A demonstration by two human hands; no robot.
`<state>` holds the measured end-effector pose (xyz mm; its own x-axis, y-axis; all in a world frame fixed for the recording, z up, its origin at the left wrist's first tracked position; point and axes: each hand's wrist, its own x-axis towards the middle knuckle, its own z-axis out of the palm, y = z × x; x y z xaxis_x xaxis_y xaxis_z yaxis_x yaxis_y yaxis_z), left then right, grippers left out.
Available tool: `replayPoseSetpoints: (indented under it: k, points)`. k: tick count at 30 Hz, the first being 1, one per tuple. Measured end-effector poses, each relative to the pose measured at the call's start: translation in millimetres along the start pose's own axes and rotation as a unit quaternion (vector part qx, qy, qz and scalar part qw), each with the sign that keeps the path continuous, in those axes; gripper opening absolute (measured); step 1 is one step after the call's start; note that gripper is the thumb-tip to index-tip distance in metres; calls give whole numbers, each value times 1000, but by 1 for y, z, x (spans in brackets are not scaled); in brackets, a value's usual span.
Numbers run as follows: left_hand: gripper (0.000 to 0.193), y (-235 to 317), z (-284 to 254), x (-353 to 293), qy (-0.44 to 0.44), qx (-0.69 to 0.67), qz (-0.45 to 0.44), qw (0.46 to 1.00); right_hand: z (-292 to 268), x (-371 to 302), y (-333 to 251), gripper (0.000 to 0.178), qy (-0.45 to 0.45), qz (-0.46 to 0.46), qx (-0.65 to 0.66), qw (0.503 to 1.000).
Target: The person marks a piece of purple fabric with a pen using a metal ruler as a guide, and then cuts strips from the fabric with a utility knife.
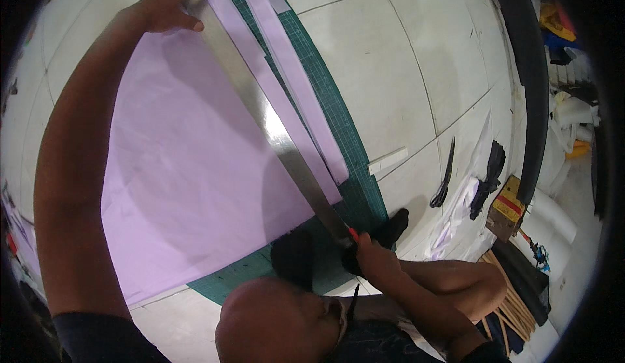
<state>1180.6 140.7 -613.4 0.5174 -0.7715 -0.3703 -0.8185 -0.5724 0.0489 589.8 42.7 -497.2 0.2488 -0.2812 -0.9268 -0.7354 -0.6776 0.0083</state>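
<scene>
The lilac sheet (189, 142) lies flat, mostly to the left of a long metal ruler (263, 112), part of it reaching past the mat's near edge. The ruler crosses it at a slant from the far end to the near right, with a band of lilac showing along its right side. The left hand (168, 6) is laid over the ruler's far end, its fingers spread wide, thumb and forefinger apart, resting on the metal without closing round it. The right hand (379, 259) is at the near end, its fingers curled closed around a small red tool (353, 234) just beside the ruler's tip; most of that tool is hidden. Further right, a separate lilac strip (290, 73) lies on the green cutting mat (362, 197). The mat rests on the pale tiled floor (390, 57), where a white bar (388, 161) lies at its edge. Beyond are black-handled scissors (440, 197), a crumpled black bundle (488, 177) and some wooden sticks (521, 308)
</scene>
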Motion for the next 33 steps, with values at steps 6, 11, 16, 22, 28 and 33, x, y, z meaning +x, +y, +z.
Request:
replayPoseSetpoints:
  k: [6,11,16,22,28,33]
  points:
    - [95,9,3,2,9,6,13,1000,-71,-34,-33,20,-64,46,33,996]
    - [104,11,-16,-17,34,-73,-19,997,-114,33,-70,24,168,-149,91,970]
    - [115,20,-21,-17,20,-116,-52,992,-183,124,-183,24,276,-251,135,918]
    - [122,20,-20,-20,38,-137,-57,988,-224,168,-284,22,303,-309,126,893]
    - [119,23,-27,-22,23,-139,-52,989,-229,191,-300,23,338,-312,129,879]
    - [109,17,-23,-21,29,-118,-24,992,-231,188,-301,21,344,-307,103,881]
